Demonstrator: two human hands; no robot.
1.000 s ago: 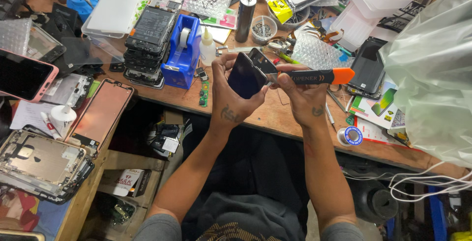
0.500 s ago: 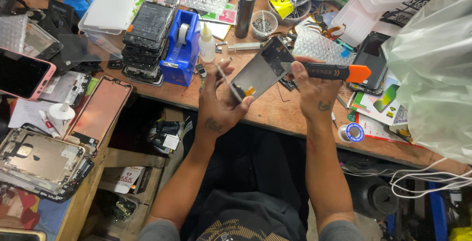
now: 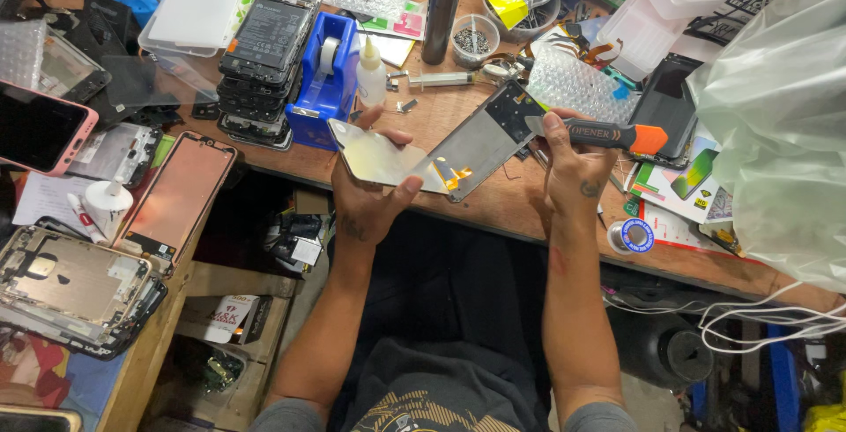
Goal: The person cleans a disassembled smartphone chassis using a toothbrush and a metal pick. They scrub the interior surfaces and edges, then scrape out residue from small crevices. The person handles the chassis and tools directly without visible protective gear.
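Where one panel was, left hand [image 3: 370, 187] holds a separated plate [image 3: 381, 157].

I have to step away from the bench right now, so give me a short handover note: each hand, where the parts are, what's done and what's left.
Left hand: holds the phone screen panel by its lower end, back side up, tilted above the wooden bench.
Right hand: grips the orange-tipped pry tool, its blade end at the panel's upper right corner.
Done: the panel is free of any phone body, with its orange flex cable exposed.
Left: cannot tell whether any prying on the panel remains.
Nearby: blue tape dispenser, stack of phones.
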